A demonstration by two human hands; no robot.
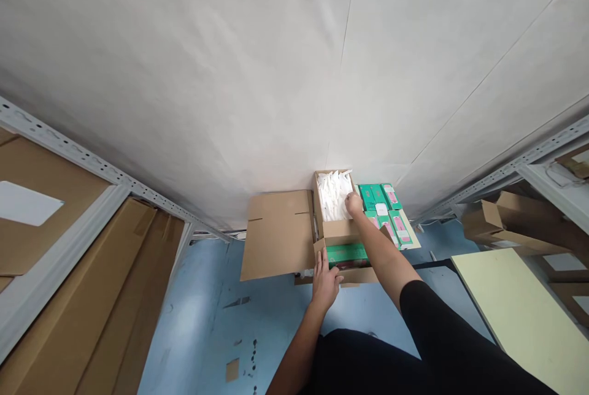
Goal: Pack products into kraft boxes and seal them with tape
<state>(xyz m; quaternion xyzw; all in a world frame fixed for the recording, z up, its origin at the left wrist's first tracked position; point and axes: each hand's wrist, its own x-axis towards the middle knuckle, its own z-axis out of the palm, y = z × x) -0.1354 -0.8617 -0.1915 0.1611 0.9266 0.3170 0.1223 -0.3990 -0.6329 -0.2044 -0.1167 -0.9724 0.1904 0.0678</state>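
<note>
Two hands are seen. The left hand (pixel 326 286) is spread, its fingers laid against the corner of one open cardboard carton (pixel 359 276), in which one green box (pixel 347 253) is seen. The right hand (pixel 353 203) is curled at the right side of the white packets (pixel 330 195), which overlap too closely to be counted and are held in a second carton (pixel 339 232) behind; whether one is pinched cannot be told. To the right, about six green-and-pink boxes (pixel 378 194) are grouped.

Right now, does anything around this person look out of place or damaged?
A small cardboard square lies on the blue floor beside dark spots, odd because it's loose, apart from the carton of white packets. I see no spill.
</note>
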